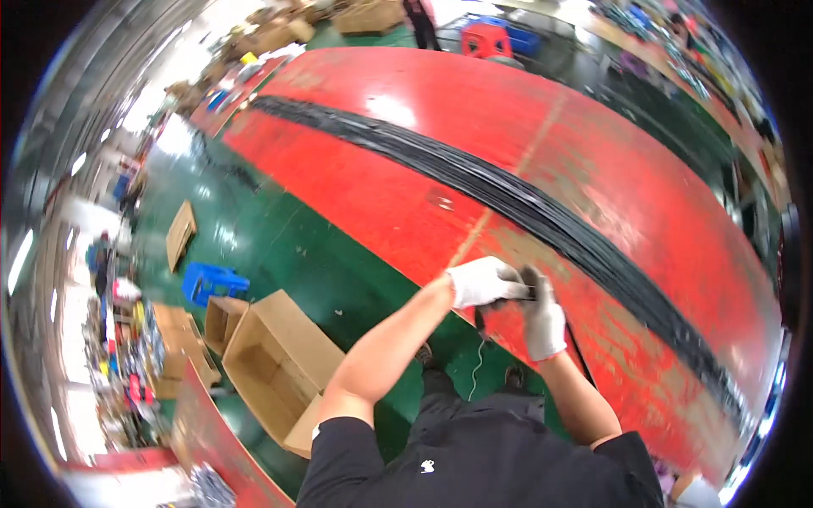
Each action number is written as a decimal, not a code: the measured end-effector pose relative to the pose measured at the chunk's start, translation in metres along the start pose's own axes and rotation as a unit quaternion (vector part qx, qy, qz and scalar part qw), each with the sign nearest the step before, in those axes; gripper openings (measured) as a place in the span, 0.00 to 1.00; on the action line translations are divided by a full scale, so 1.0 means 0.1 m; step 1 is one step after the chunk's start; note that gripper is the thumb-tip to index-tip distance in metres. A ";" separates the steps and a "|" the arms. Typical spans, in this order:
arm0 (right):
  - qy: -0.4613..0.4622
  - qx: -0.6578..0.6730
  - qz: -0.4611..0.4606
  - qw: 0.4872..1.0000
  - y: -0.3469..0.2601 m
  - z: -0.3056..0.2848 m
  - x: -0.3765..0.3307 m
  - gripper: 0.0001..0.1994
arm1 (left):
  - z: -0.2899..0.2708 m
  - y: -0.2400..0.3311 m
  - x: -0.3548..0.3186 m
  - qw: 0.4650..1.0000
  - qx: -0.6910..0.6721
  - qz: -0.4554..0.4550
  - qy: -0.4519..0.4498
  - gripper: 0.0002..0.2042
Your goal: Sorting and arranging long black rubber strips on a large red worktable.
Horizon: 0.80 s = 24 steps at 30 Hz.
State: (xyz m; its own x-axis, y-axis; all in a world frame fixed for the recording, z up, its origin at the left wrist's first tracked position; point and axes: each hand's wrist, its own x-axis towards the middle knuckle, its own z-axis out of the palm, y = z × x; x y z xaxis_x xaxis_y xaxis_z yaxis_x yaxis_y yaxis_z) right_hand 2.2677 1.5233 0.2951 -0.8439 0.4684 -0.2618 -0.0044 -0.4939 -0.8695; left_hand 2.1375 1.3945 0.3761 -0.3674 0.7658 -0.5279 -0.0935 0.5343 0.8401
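Observation:
My left hand (484, 283) and my right hand (542, 317) meet above the near edge of the red table (356, 199). Both wear white gloves with grey fingertips. Their fingers are closed together around a thin black strip (579, 351), which trails past my right wrist along the forearm. A short dark end hangs just below my left hand; whether it belongs to the same strip I cannot tell. Beyond my hands a long bundle of black strips (508, 196) lies lengthwise across the table. What sits between the fingertips is mostly hidden.
An open cardboard box (275, 360) stands on the green floor to my left, near a blue plastic stool (212, 284). A flat piece of cardboard (180, 235) lies farther off. A white cord (478, 368) hangs near my feet. A red stool (487, 40) stands beyond the table.

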 end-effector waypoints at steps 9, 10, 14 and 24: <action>0.027 0.036 -0.219 0.975 -2.08 -2.21 2.15 0.21 | -2.45 -1.81 -1.23 0.986 -0.088 0.095 -0.102 0.14; 0.187 0.133 -0.211 0.950 -2.26 -2.33 2.12 0.24 | -2.79 -2.02 -1.38 0.981 -0.108 0.091 -0.131 0.14; 0.222 0.207 -0.137 0.943 -1.15 -1.12 2.16 0.41 | -3.62 -2.06 -2.16 0.972 -0.217 0.089 -0.029 0.11; -0.043 0.248 0.071 0.965 2.26 4.93 1.55 0.35 | -5.68 -2.15 -1.69 0.925 -0.331 0.139 -0.123 0.17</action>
State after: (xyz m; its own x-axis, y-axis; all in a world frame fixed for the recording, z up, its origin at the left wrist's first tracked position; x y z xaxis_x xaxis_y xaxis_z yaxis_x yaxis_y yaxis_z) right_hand 1.8710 1.1235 0.2645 -0.8965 0.3182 -0.3085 -0.1240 -0.8484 -0.5146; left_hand 1.6941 0.9470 0.3556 -0.2491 0.9424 -0.2232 -0.6028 0.0295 0.7974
